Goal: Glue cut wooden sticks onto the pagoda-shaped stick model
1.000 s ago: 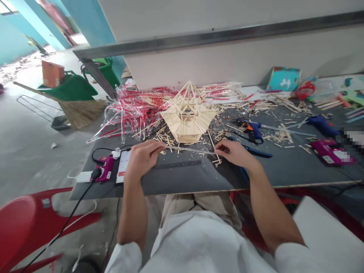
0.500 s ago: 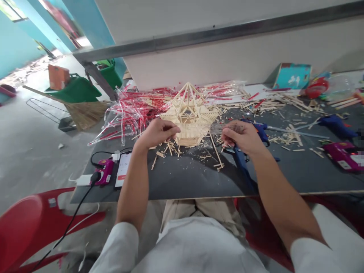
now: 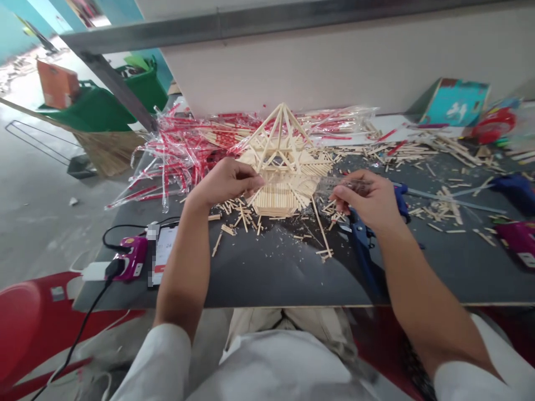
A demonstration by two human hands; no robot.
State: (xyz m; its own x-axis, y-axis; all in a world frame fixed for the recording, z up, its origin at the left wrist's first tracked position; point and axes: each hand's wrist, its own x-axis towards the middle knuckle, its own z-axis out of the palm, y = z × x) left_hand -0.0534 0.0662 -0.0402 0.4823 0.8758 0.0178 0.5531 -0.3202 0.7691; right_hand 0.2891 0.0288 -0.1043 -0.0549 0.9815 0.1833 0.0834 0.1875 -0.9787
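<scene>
A clear plastic ruler [image 3: 320, 186] stretches level between my two hands, in front of a model built of thin wooden sticks [image 3: 276, 205]. My left hand [image 3: 232, 181] pinches the ruler's left end between thumb and fingers. The right end is gripped by my right hand [image 3: 364, 199], fingers closed around it. The model has a pointed open frame of sticks on top and a layered base below. Whether the ruler touches the model I cannot tell. Under my right hand lies a blue cutting tool [image 3: 361, 242], partly hidden by the wrist.
Plastic-wrapped red-and-white stick packs [image 3: 179, 150] lie behind left. Loose stick pieces [image 3: 447, 206] are scattered around. A blue glue gun [image 3: 512, 192] lies at the right. A phone [image 3: 164, 250] and a purple power socket [image 3: 132, 257] sit left, with cables over the table edge.
The view has shifted closer to the table. Both hands still hold the ruler at its ends, and it now shows more clearly across the model's front.
</scene>
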